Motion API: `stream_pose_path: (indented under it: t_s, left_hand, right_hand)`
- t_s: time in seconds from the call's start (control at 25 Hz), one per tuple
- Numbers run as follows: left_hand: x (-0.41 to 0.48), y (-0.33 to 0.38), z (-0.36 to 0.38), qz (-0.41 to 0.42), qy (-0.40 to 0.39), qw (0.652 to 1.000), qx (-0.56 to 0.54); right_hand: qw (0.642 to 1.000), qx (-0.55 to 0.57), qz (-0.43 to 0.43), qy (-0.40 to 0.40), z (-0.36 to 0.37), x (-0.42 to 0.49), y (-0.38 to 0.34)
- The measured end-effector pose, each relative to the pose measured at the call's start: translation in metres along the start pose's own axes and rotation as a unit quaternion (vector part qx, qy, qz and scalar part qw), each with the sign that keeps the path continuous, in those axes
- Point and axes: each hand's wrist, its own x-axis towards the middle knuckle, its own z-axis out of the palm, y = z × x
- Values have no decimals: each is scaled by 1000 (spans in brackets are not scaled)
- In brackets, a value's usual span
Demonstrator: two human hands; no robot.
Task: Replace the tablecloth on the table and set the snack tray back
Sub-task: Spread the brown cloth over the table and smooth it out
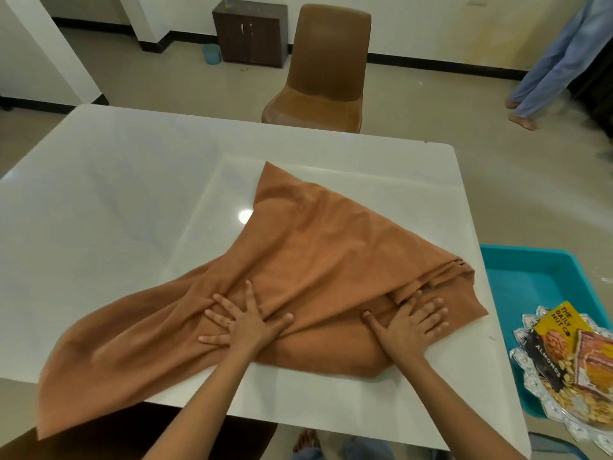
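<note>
The rumpled rust-brown cloth (298, 260) lies in the lower middle of the frame on the white glossy table (116, 194). The left hand (242, 322) and right hand (408, 323) press it with flat, spread fingers, gripping nothing. It is better to smooth outward to the corners. The silver snack tray (564, 376) waits at lower right.

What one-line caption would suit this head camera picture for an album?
Both hands, left and right, press flat on a rumpled brown tablecloth on the white table.

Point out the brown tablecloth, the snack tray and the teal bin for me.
tablecloth (318, 247): head view, on its flat middle panel.
snack tray (530, 376): head view, on its silver left rim.
teal bin (530, 283): head view, on its bare floor.
</note>
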Motion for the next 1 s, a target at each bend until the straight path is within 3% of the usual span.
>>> stream_pose_path:
  t_s: [0.32, 0.4, 0.48, 0.6, 0.68, 0.76, 0.84, 0.92, 1.0]
  left_hand:
    - [71, -68, -62, 29, 134, 983, 125]
    - [81, -90, -84, 27, 143, 980, 139]
    - [90, -109, -99, 30, 159, 974, 158]
    - [97, -112, -117, 16, 162, 972, 172]
    - [89, -96, -121, 27, 233, 962, 142]
    - [70, -71, -120, 118, 327, 937, 40]
    - [54, -51, -108, 225, 317, 918, -81]
    - [55, -43, -94, 284, 256, 924, -5]
    - [71, -44, -79, 264, 217, 926, 163]
  right_hand:
    - [995, -85, -50, 24, -14, 38, 18]
    - [994, -58, -79, 46, -21, 44, 25]
    - [987, -42, -119, 96, -32, 59, 35]
    - [949, -50, -226, 214, -59, 88, 36]
    - [951, 54, -200, 228, -71, 88, 15]
    - [956, 208, -137, 156, -64, 72, -10]
    - [956, 246, -140, 70, -50, 55, -24]
    - [936, 337, -89, 44, -43, 47, -31]
    - [906, 420, -21, 48, -48, 48, -41]
